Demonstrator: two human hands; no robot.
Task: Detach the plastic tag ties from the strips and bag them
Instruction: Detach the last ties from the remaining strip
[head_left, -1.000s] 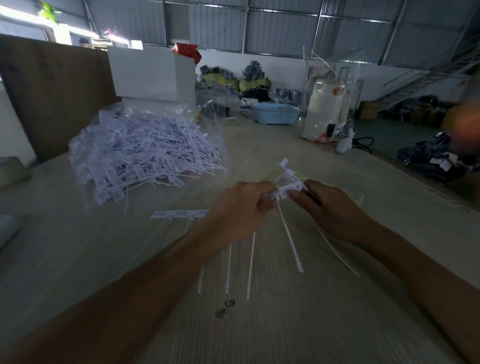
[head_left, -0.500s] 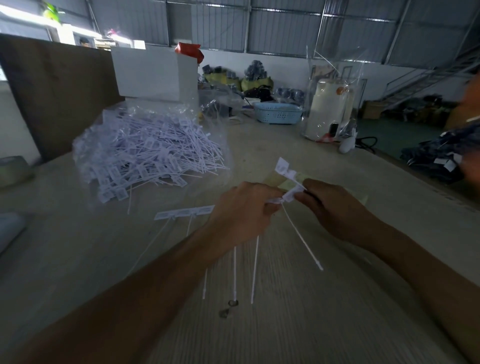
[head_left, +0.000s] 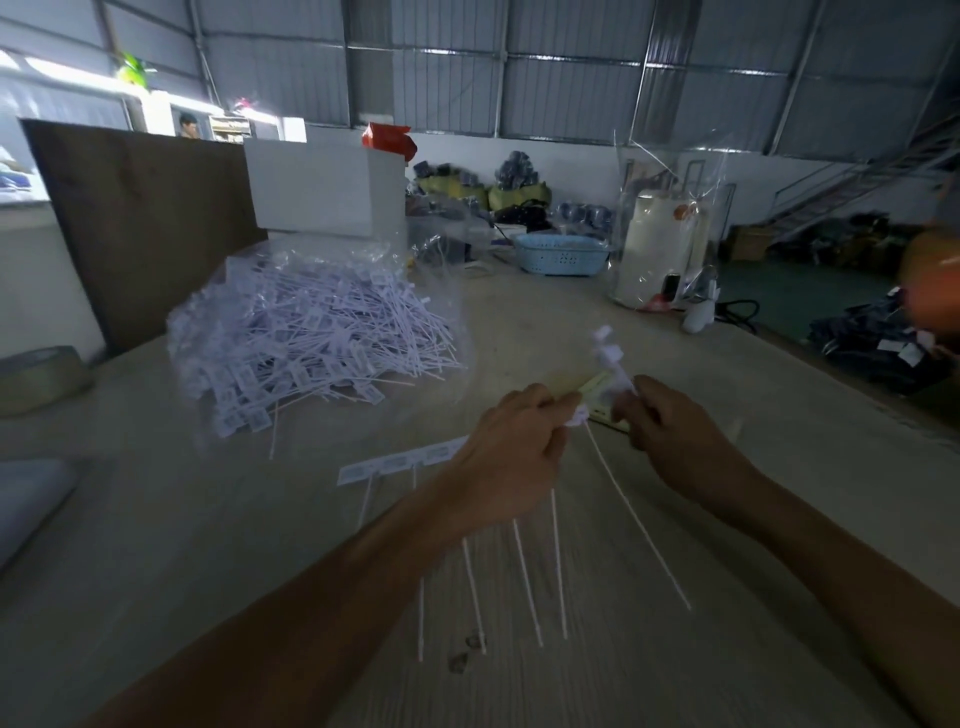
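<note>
White plastic ties fill our hands: our left hand (head_left: 511, 457) curls round a bunch of ties (head_left: 522, 566), tails hanging down below it toward the desk (head_left: 649, 332). Our right hand (head_left: 675, 441) pinches the strip (head_left: 613, 364) just right of the left hand, tag heads sticking up above the fingers; one tail (head_left: 639, 519) slants down between the two hands. Blurred where the hands meet, so we cannot tell whether that tie is already off. Another strip (head_left: 400, 462) lies flat on the desk just left of our left hand, partly hidden behind it. Clear bag (head_left: 311, 332) heaped with ties sits well beyond and left of the left hand. Blue basket (head_left: 561, 254) stands far beyond it, at the desk's far edge.
</note>
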